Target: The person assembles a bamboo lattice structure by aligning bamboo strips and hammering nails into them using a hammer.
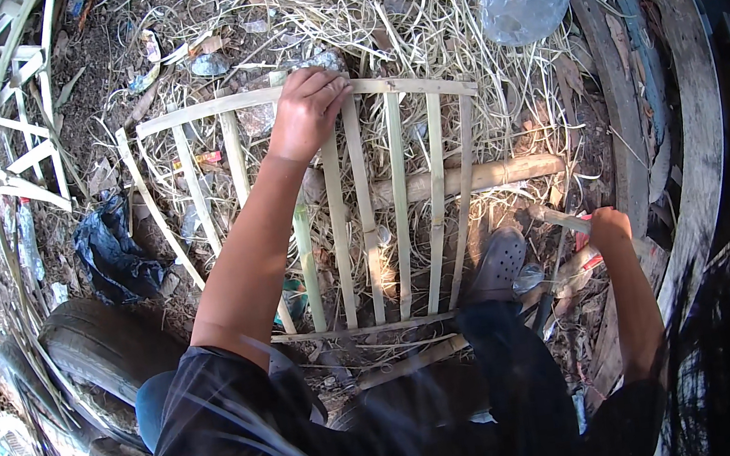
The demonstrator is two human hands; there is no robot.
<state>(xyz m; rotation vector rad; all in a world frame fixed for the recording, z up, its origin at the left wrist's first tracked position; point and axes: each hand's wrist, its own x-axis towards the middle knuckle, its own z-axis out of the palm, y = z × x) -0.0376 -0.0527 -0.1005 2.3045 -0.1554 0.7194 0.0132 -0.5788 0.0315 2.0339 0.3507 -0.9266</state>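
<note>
Wide, head-worn fisheye view looks steeply down, at close range, onto pale, fan-shaped frame of bamboo slats (373, 259).

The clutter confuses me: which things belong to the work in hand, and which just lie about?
Apparently in use:
- bamboo-slat frame, gripped by the left hand
- wooden stick or handle, in the right hand

Apparently lying about:
- crumpled black plastic
- tyres
- translucent plastic bag

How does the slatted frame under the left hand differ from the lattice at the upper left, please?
The slatted frame has slats set side by side, whereas the lattice has strips crossing at slants. The left hand is on the slatted frame, while no hand touches the lattice. Both are made of pale, narrow strips.
</note>
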